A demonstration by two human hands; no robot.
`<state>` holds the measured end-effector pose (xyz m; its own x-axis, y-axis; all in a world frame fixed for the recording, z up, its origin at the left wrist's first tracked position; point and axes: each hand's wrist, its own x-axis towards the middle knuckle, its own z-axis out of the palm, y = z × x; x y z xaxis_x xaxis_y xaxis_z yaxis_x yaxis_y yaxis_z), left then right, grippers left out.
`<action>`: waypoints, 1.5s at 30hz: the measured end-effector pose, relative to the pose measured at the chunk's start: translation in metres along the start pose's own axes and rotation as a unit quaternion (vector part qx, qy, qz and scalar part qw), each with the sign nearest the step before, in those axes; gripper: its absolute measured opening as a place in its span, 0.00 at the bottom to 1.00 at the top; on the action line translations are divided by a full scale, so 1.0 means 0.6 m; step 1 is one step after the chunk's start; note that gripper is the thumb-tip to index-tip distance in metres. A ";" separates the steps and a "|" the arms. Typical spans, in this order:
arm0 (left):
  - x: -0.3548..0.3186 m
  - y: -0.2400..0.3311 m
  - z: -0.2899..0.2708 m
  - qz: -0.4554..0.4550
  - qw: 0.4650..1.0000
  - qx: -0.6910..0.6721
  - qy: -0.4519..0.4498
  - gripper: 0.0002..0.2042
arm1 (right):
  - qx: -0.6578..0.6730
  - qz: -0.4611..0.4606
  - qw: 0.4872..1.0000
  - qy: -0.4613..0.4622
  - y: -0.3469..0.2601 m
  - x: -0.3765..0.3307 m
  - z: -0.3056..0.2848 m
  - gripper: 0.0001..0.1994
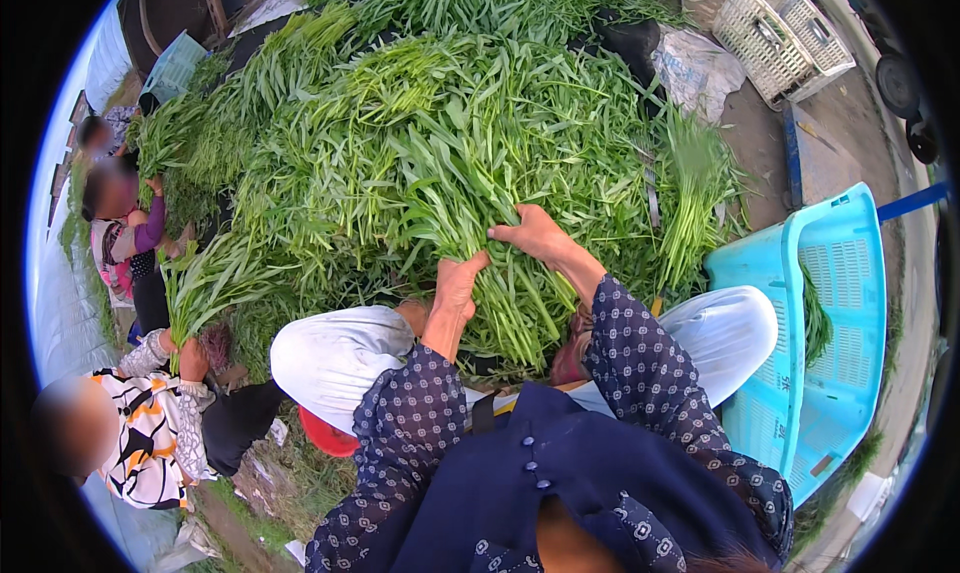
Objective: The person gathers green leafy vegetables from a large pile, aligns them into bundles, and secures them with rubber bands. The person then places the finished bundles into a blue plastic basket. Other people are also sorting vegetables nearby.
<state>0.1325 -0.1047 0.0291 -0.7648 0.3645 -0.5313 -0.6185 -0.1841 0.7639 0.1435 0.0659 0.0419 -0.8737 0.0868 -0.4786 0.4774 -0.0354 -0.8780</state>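
A loose bunch of water spinach (515, 313), with long narrow leaves and pale green stems, lies between my two hands over my lap. Its leaves point away from me and its stems towards me. My left hand (455, 298) is closed round the left side of the bunch, thumb against the stems. From the right, my right hand (540, 238) grips the same bunch slightly higher, its thumb across the top and its fingers hidden among the leaves. Beyond it spreads a large heap of water spinach (340, 163). Another bunch with aligned stems (688, 238) rests at the heap's right edge.
A turquoise crate (840, 243) with some greens inside stands by my right knee. Farther right are a white crate (765, 48) and a whitish sack (695, 68). A thin metal strip (652, 198) lies on the heap. Several people sit left; one holds greens (205, 288).
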 end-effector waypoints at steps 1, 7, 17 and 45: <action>0.001 -0.003 0.004 0.003 1.000 0.005 -0.006 0.18 | -0.010 0.002 1.000 -0.010 0.002 -0.001 -0.003 0.15; -0.004 0.005 0.002 -0.012 0.997 -0.067 0.028 0.13 | 0.095 0.013 0.993 0.073 -0.012 -0.053 -0.037 0.13; 0.008 0.027 -0.048 -0.041 0.998 -0.042 0.004 0.13 | 0.211 -0.113 0.947 0.212 -0.042 -0.133 -0.181 0.12; -0.012 -0.020 0.054 0.091 0.989 -0.011 0.115 0.14 | -0.165 -0.088 0.968 0.165 0.063 -0.054 0.057 0.25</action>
<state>0.1516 -0.0755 0.0356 -0.8828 0.1071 -0.4575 -0.4693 -0.2478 0.8476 0.1866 0.0277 0.0236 -0.8930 0.3781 -0.2443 0.3751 0.3250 -0.8682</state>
